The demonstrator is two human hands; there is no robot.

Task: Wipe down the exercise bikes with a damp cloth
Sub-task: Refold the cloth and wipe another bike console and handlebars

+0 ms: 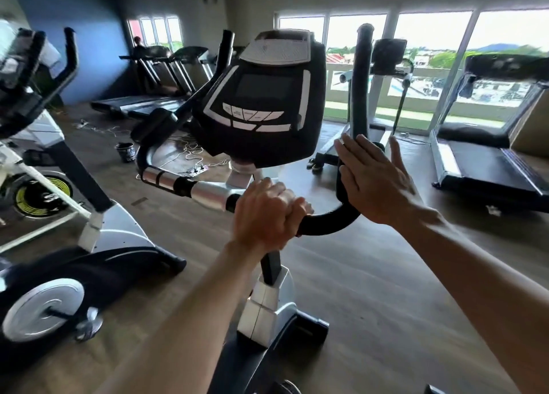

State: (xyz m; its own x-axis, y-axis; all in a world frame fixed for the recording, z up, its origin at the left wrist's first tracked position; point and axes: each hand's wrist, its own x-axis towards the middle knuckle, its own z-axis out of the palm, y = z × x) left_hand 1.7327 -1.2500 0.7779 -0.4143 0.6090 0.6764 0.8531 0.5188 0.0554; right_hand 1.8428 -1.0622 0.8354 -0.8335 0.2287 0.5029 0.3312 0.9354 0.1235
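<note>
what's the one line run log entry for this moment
left hand: grips handlebar | right hand: open, fingers straight, at the handlebar's upright | cloth: not visible | console: untouched

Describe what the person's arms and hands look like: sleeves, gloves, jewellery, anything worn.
Both forearms are bare as far as the frame shows, with no sleeves in view. Neither the left hand nor the right hand wears a glove. No watch or wristband shows on either wrist. A pale glint near the right hand's fingertips might be a ring, but blur makes it uncertain.
</note>
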